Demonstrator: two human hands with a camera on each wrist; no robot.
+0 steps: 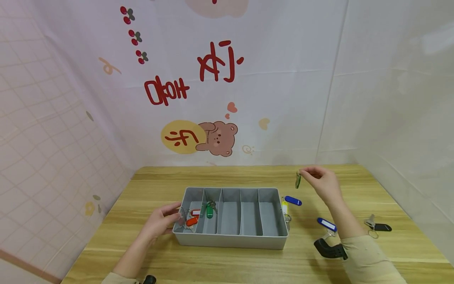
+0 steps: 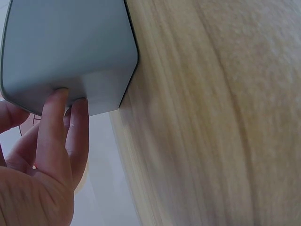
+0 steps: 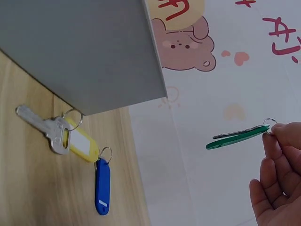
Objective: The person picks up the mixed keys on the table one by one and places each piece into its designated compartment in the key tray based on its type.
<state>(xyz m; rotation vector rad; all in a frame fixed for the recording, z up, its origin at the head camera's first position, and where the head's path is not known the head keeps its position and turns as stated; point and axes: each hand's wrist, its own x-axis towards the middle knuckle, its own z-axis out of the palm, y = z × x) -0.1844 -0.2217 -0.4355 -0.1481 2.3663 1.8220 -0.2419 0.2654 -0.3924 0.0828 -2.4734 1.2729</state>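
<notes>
My right hand is raised beyond the right end of a grey divided box, pinching the ring of a green key tag. A key hangs beside that tag. My left hand holds the box's left end wall, fingertips against its outside and thumb at the rim. Red key tags with keys lie in the leftmost compartment. A green key tag with a key lies in the second one.
Right of the box lie a yellow key tag with a key and a blue key tag. Another blue tag lies by my right forearm, and a black tag with a key farther right. A printed curtain hangs behind the table.
</notes>
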